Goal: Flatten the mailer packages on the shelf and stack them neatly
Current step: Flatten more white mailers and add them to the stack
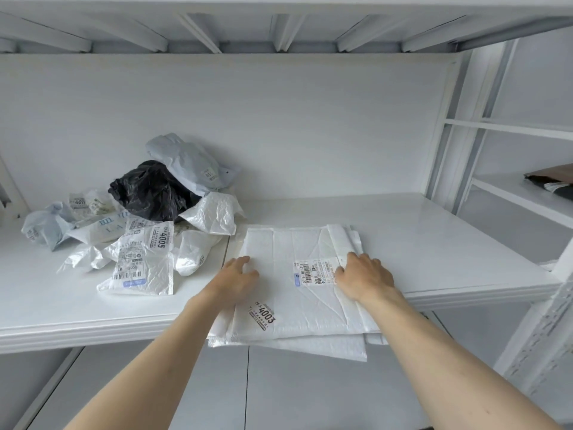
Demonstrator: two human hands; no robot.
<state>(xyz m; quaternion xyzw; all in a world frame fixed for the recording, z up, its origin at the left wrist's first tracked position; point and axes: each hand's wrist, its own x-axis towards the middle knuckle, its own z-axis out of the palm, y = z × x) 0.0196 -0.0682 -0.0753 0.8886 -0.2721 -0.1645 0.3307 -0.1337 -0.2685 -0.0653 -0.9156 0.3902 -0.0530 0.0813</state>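
A stack of flattened white mailers lies on the white shelf, its near end hanging over the front edge. The top mailer shows a "4003" label and a barcode label. My left hand rests palm down on the stack's left side, fingers spread. My right hand presses flat on the right side, next to the barcode label. To the left sits a heap of crumpled mailers: white ones, a black bag, and a grey mailer on top at the back.
A small crumpled grey mailer lies at the far left. The shelf above hangs low overhead. A metal upright borders the right side, with a neighbouring shelf holding a dark package.
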